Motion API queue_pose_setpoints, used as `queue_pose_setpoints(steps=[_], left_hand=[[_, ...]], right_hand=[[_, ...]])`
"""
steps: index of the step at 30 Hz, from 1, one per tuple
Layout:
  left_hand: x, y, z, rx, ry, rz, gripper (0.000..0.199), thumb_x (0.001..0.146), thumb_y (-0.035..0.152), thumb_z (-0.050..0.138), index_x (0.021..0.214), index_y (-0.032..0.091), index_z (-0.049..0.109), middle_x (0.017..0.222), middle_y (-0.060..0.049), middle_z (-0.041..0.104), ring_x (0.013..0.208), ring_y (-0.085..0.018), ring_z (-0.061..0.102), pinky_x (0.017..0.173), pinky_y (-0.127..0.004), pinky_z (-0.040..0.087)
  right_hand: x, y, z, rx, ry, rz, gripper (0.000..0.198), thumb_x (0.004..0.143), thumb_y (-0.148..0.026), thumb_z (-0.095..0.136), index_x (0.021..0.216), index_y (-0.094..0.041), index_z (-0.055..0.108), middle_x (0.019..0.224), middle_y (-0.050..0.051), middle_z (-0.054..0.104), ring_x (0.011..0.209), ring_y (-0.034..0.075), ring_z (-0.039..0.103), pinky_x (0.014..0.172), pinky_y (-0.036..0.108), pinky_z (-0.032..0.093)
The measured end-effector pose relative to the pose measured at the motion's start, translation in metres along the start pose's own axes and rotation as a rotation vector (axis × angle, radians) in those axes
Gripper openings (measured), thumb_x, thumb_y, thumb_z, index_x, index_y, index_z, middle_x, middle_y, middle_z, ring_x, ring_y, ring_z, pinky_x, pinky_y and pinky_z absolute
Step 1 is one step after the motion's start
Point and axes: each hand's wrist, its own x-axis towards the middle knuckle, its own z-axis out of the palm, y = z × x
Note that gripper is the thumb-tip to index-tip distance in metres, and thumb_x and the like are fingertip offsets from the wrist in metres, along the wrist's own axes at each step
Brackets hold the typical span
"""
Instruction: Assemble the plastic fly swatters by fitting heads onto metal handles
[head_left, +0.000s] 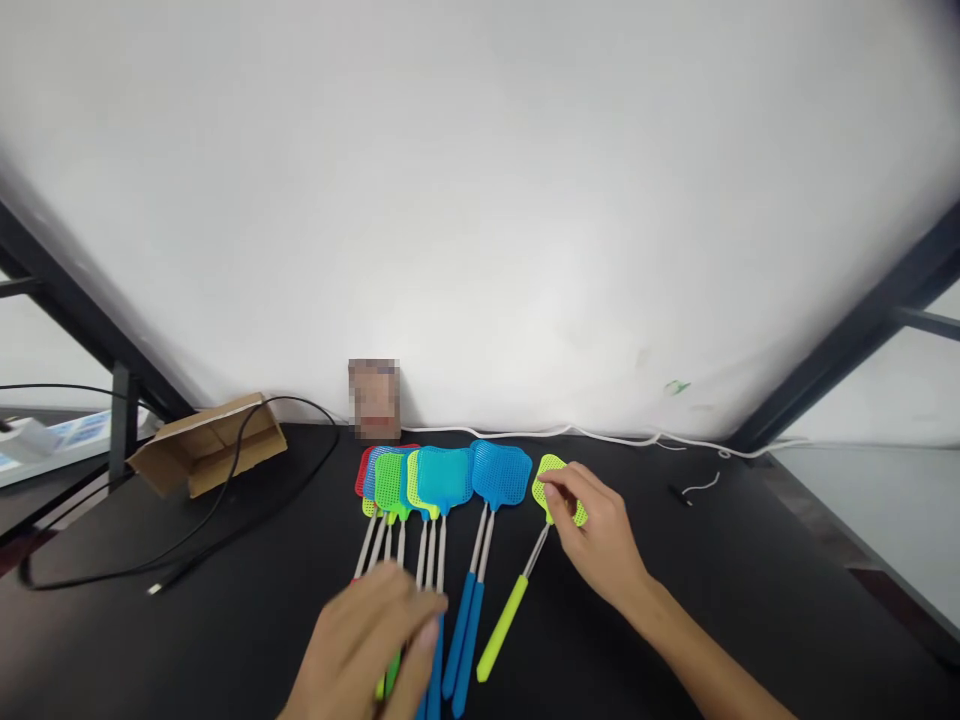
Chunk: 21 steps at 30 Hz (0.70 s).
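Observation:
A row of fly swatters with metal stems lies on the black table, heads toward the wall. On the right, my right hand [596, 530] is closed, thumb and fingertips pinching the head of a yellow-green fly swatter [504, 625]. Beside it lie blue fly swatters [502, 473], overlapping one another. Further left is a bunch of several more, among them a turquoise swatter [444, 477] and a green swatter [391, 484]; red and pale blue heads peek out beneath. My left hand [367, 640], blurred by motion, is over the handles of this bunch and hides part of them.
An open cardboard box [214, 445] stands at the back left, with a black cable [225, 530] looping past it. A blurred-out upright box [375, 400] leans at the wall. A white cord [622, 438] runs along the wall, and a small black connector [681, 495] lies at right.

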Motion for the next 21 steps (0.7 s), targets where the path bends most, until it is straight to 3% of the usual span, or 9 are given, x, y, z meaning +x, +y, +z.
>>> queue_pose_setpoints(steps=[3,7,9,13,17,21], left_hand=[[0.053,-0.011,0.009,-0.172,-0.162,-0.049,0.017,0.100,0.016,0.048,0.103,0.023,0.064,0.085,-0.003,0.068,0.077,-0.017,0.064,0.070,-0.030,0.051],[0.102,-0.024,0.040,-0.077,-0.311,-0.188,0.030,0.103,0.030,0.044,0.078,0.019,0.056,0.069,0.000,0.057,0.063,-0.014,0.051,0.059,-0.028,0.038],[0.104,-0.028,0.060,-0.037,-0.333,-0.193,0.031,0.102,0.031,0.044,0.074,0.019,0.052,0.067,0.001,0.055,0.061,-0.014,0.049,0.059,-0.028,0.035],[0.077,-0.035,0.087,0.118,-0.363,-0.194,0.033,0.100,0.031,0.044,0.070,0.019,0.050,0.069,-0.001,0.057,0.063,-0.016,0.051,0.059,-0.030,0.030],[0.056,-0.038,0.093,0.205,-0.496,-0.197,0.029,0.095,0.031,0.051,0.068,0.019,0.052,0.068,-0.003,0.059,0.068,-0.019,0.056,0.063,-0.031,0.035],[0.054,-0.033,0.094,0.210,-0.537,-0.175,0.029,0.094,0.027,0.050,0.066,0.019,0.051,0.068,-0.003,0.060,0.074,-0.021,0.059,0.082,-0.038,0.044]], right_hand=[[-0.010,0.001,0.012,-0.101,-0.154,0.110,0.024,0.102,-0.027,0.048,0.092,-0.021,0.068,0.076,0.001,0.064,0.068,0.016,0.059,0.065,0.029,0.042],[-0.026,-0.005,0.020,-0.281,-0.342,0.181,0.019,0.098,-0.037,0.056,0.101,-0.023,0.069,0.070,-0.002,0.064,0.062,0.016,0.060,0.060,0.028,0.035],[-0.031,-0.006,0.021,-0.374,-0.426,0.178,0.019,0.094,-0.039,0.062,0.098,-0.022,0.068,0.073,-0.001,0.065,0.065,0.018,0.062,0.058,0.028,0.032],[-0.033,-0.004,0.018,-0.468,-0.503,0.181,0.013,0.087,-0.033,0.066,0.094,-0.023,0.064,0.081,0.001,0.068,0.071,0.020,0.064,0.060,0.029,0.031],[-0.035,-0.002,0.012,-0.432,-0.558,0.176,0.012,0.085,-0.027,0.065,0.096,-0.024,0.062,0.084,0.000,0.067,0.072,0.020,0.062,0.061,0.030,0.033],[-0.038,0.001,0.012,-0.367,-0.559,0.144,0.014,0.086,-0.022,0.061,0.100,-0.024,0.063,0.087,0.001,0.067,0.074,0.020,0.062,0.065,0.031,0.036]])
